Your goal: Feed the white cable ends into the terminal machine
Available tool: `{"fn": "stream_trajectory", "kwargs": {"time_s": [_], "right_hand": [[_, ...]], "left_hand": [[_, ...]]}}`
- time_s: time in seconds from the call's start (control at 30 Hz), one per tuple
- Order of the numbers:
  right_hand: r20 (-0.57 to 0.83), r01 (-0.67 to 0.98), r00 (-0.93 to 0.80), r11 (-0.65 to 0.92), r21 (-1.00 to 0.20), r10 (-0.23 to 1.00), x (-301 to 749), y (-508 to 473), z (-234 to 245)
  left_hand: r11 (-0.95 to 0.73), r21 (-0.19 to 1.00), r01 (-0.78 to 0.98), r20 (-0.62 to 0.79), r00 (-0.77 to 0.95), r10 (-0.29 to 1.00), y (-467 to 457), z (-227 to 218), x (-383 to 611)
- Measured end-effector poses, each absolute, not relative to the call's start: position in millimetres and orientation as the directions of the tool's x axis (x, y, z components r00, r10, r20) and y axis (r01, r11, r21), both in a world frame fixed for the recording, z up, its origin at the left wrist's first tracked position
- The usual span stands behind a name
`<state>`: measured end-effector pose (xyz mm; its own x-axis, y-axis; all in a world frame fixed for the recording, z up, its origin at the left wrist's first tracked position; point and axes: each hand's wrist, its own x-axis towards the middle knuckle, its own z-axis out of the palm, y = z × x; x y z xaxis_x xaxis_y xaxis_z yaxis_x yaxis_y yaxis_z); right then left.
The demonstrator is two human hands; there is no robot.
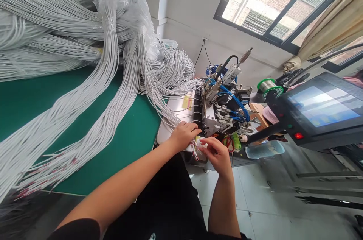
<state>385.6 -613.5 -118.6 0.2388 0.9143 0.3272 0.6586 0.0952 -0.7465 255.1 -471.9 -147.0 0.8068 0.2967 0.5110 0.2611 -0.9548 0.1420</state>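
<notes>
Fingers of my left hand (183,134) close around the bunched wire ends (194,150) at the near edge of the white plate (162,134); whether my right hand (217,153), just beside, pinches a strand, I cannot tell. I'd hold that bunch loosely and part strands singly. The machine (209,117) crowds ahead; over the floor tiles (255,194) there's room rightward.

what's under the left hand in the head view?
White cables run in under the left hand; reddish-tipped ends show past it. The hand covers the stretch between, so its grip can't be seen.
</notes>
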Motion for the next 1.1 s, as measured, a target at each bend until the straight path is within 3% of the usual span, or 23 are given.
{"fn": "stream_trajectory", "kwargs": {"time_s": [0.1, 0.23, 0.4, 0.5, 0.7, 0.83, 1.1], "right_hand": [[0.372, 0.668, 0.181, 0.164, -0.726, 0.91, 376.4, -608.9, -116.2], [0.455, 0.613, 0.377, 0.151, -0.775, 0.807, 376.3, -602.5, -126.2], [0.275, 0.302, 0.752, 0.058, -0.952, 0.599, 384.6, -592.9, -140.8], [0.186, 0.175, 0.819, 0.073, -0.982, 0.542, 386.0, -585.7, -141.8], [0.166, 0.12, 0.827, 0.119, -0.986, 0.536, 384.7, -579.8, -137.8], [0.188, 0.121, 0.777, 0.151, -0.981, 0.6, 389.2, -583.7, -139.1], [0.087, 0.132, 0.676, -0.004, -0.991, 0.732, 413.8, -596.3, -145.8]], "left_hand": [[-0.953, 0.144, 0.267, 0.499, 0.812, 0.303, -471.3, -148.5, 255.9], [-0.949, 0.155, 0.274, 0.522, 0.793, 0.314, -470.2, -151.7, 257.2], [-0.935, 0.249, 0.252, 0.599, 0.719, 0.353, -470.1, -151.9, 259.4], [-0.93, 0.281, 0.238, 0.602, 0.711, 0.364, -470.8, -150.2, 259.3], [-0.956, 0.189, 0.225, 0.579, 0.761, 0.294, -471.9, -146.8, 256.7], [-0.961, 0.165, 0.222, 0.552, 0.786, 0.277, -471.9, -146.3, 256.3], [-0.956, 0.183, 0.231, 0.47, 0.833, 0.292, -468.8, -150.1, 257.3]]}}
